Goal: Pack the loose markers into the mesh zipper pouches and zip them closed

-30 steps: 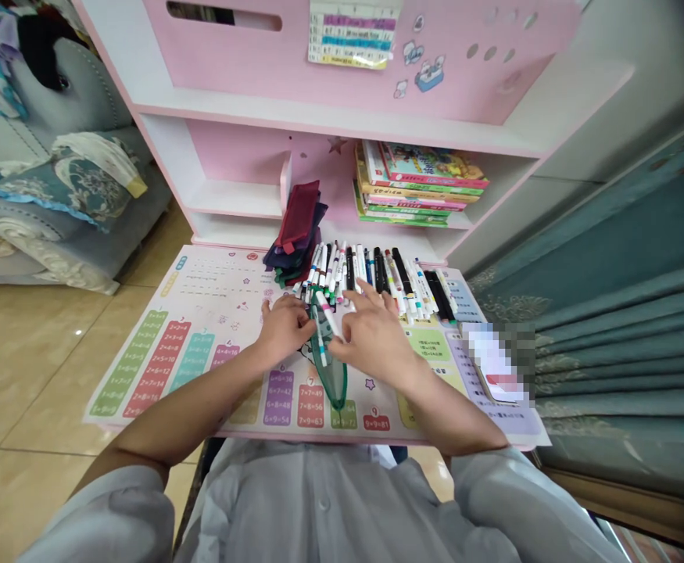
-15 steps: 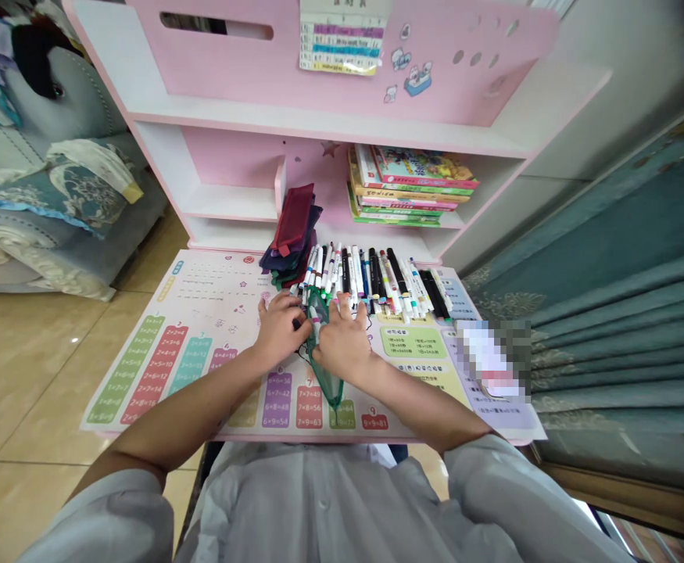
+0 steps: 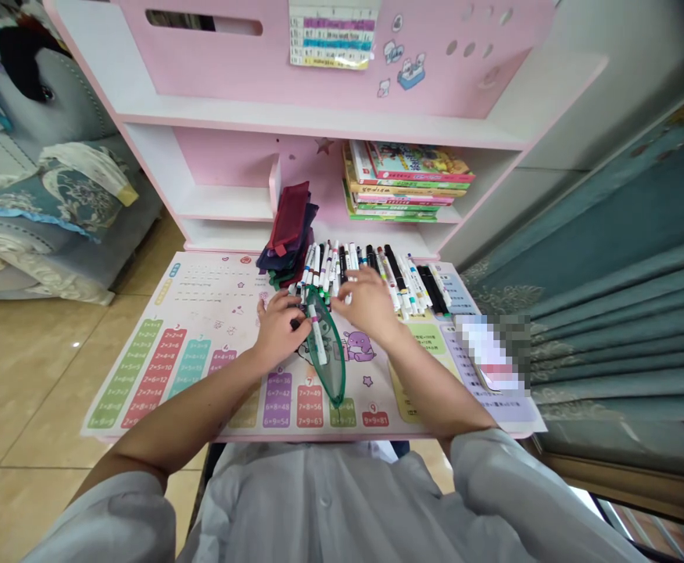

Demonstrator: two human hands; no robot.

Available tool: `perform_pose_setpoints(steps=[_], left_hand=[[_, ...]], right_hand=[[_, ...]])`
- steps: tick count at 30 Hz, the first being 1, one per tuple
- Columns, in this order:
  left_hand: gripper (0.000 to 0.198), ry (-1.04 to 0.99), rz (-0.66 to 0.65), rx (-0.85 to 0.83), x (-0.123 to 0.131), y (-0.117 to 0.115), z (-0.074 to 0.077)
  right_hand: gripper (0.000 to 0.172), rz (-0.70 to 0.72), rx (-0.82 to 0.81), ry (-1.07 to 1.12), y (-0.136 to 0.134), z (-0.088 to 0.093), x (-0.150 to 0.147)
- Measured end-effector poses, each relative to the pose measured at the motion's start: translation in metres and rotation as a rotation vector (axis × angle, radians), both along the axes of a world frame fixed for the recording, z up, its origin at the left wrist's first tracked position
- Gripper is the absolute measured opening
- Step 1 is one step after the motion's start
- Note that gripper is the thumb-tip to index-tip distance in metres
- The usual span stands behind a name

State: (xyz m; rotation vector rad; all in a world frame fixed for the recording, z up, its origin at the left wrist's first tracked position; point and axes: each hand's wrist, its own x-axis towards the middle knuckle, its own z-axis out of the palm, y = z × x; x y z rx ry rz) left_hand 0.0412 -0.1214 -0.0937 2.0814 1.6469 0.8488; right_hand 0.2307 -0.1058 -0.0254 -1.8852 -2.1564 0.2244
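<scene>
A green-edged mesh pencil pouch [image 3: 334, 356] lies on the desk in front of me, with a white marker [image 3: 317, 336] showing inside it. My left hand [image 3: 278, 324] grips the pouch's left edge near its far end, thumb and fingers closed on it. Just right of the pouch, my right hand [image 3: 370, 303] is over the near ends of a row of markers [image 3: 415, 285], its fingers apart and nothing visible between them. The row holds several white and black markers lying side by side. My right hand hides part of them.
A stack of dark red and navy mesh pouches [image 3: 290, 223] lies behind my left hand. Books [image 3: 406, 184] are piled on the pink shelf. At the right edge of the printed desk mat [image 3: 201, 301] lies a partly blurred phone-like object [image 3: 485, 352]. A curtain [image 3: 581, 297] hangs at right.
My right hand has left the pouch and moved up and right to the markers. The white marker in the pouch is now uncovered. My left hand stays on the pouch edge.
</scene>
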Motion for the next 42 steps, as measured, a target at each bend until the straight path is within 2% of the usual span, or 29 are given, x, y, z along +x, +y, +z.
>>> perform_pose_setpoints(steps=[3, 7, 24, 38, 42], left_hand=[[0.02, -0.025, -0.004, 0.018, 0.0, 0.001, -0.004], [0.019, -0.041, -0.01, 0.029, 0.0, 0.002, -0.006], [0.02, -0.041, -0.013, 0.0, 0.0, 0.002, -0.004], [0.02, -0.034, -0.007, -0.008, 0.001, 0.001, -0.002], [0.021, -0.019, -0.006, -0.006, 0.002, 0.001, -0.001]], right_hand=[[0.021, -0.255, 0.145, 0.015, 0.03, -0.008, 0.028], [0.02, -0.389, 0.115, -0.008, 0.052, -0.02, 0.052], [0.041, -0.434, 0.094, -0.199, 0.066, -0.039, 0.055], [0.044, -0.437, 0.066, -0.201, 0.07, -0.038, 0.053], [0.039, -0.406, 0.105, -0.164, 0.063, -0.026, 0.05]])
